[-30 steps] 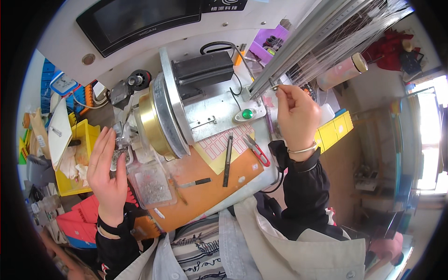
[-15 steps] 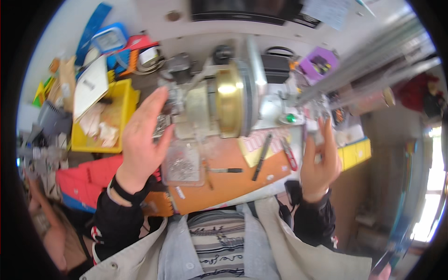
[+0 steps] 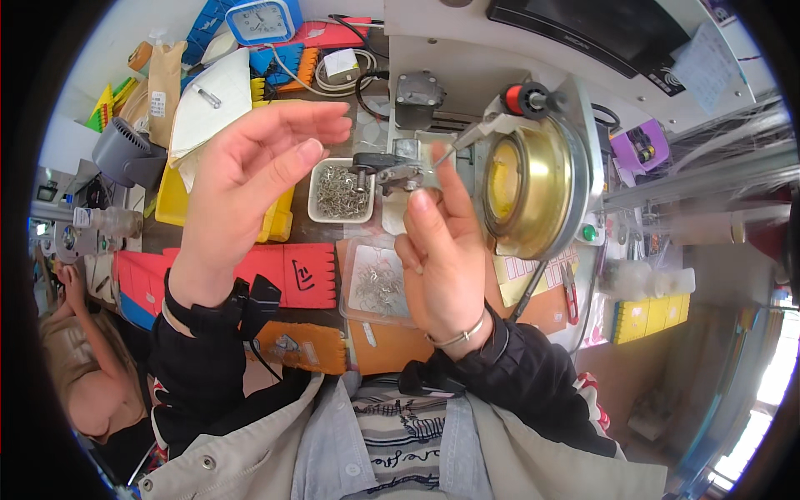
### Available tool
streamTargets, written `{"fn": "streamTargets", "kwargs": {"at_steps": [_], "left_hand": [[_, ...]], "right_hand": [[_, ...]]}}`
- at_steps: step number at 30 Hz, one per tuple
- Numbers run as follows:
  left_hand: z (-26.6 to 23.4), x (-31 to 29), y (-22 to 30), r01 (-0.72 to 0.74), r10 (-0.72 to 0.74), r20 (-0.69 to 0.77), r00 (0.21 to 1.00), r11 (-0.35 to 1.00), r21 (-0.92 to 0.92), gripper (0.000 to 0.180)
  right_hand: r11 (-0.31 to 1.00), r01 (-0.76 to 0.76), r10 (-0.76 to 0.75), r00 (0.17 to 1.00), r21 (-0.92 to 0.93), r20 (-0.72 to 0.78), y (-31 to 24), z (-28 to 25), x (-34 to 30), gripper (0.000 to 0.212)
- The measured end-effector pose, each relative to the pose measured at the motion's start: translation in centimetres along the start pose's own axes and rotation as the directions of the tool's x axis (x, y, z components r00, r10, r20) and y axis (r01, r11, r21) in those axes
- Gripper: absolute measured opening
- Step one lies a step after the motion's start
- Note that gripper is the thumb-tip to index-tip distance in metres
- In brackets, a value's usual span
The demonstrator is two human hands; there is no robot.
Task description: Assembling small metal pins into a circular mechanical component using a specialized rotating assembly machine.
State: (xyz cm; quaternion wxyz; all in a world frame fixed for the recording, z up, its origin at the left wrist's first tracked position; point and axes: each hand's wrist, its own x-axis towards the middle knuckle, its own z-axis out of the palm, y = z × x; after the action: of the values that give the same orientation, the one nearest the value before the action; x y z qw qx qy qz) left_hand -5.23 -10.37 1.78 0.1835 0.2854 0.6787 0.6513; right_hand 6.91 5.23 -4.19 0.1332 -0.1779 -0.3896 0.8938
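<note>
My left hand (image 3: 242, 187) is raised left of the white tray (image 3: 314, 208), fingers loosely bent and thumb apart, nothing visible in it. Small metal hooks (image 3: 342, 190) fill that tray. Close to a small metal machine head (image 3: 402, 177) is my right hand (image 3: 446, 271). Its thumb and slightly blurred index finger point up, apart from each other; the other fingers curl toward the palm. Whether it touches the machine head I cannot tell. Right of it stands a large gold-coloured spool (image 3: 537, 196). Partly behind the right hand, a clear plastic box (image 3: 358, 308) holds more small metal pieces.
Red ridged boards (image 3: 287, 279) and an orange board (image 3: 304, 346) lie at the left front. Behind my left hand are a yellow bin (image 3: 171, 200) and a blue clock (image 3: 265, 21). Red-handled scissors (image 3: 571, 296) lie at right. Another person (image 3: 92, 342) sits far left.
My right hand has moved left from the table's right side to the machine head. My left hand remains raised at the left. The whole view has shifted, with the machine now farther right.
</note>
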Motion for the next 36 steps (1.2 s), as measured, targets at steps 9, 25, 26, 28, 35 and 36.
{"fn": "streamTargets", "kwargs": {"at_steps": [9,25,26,28,35,36], "left_hand": [[1.4,5.9,-1.6,0.130,-0.117,0.387,0.915,0.991,-0.007,0.032],[3.4,4.0,0.0,-0.437,0.371,0.231,0.899,0.747,0.500,0.010],[3.8,2.8,0.0,-0.548,0.458,0.305,0.835,0.636,0.543,0.010],[4.7,0.6,-0.7,-0.643,0.526,0.384,0.759,0.509,0.572,0.011],[4.1,0.2,-0.9,-0.673,0.592,0.370,0.716,0.445,0.591,0.016],[3.6,1.3,-0.9,-0.614,0.569,0.294,0.768,0.525,0.589,0.014]], "right_hand": [[0.984,-0.060,0.073,0.994,0.166,-0.075,1.5,-2.3,1.3,0.014],[0.920,-0.226,0.266,0.960,0.320,-0.087,-0.2,-1.5,0.1,0.021],[0.907,-0.254,0.263,0.964,0.337,0.019,-0.5,-1.4,-0.6,0.022],[0.915,-0.274,0.251,0.961,0.296,0.115,-1.6,-0.7,-1.5,0.018],[0.894,-0.325,0.344,0.939,0.308,-0.008,0.2,-1.8,-0.5,0.013],[0.876,-0.327,0.351,0.936,0.354,-0.004,0.5,-2.2,-0.1,0.014]]}}
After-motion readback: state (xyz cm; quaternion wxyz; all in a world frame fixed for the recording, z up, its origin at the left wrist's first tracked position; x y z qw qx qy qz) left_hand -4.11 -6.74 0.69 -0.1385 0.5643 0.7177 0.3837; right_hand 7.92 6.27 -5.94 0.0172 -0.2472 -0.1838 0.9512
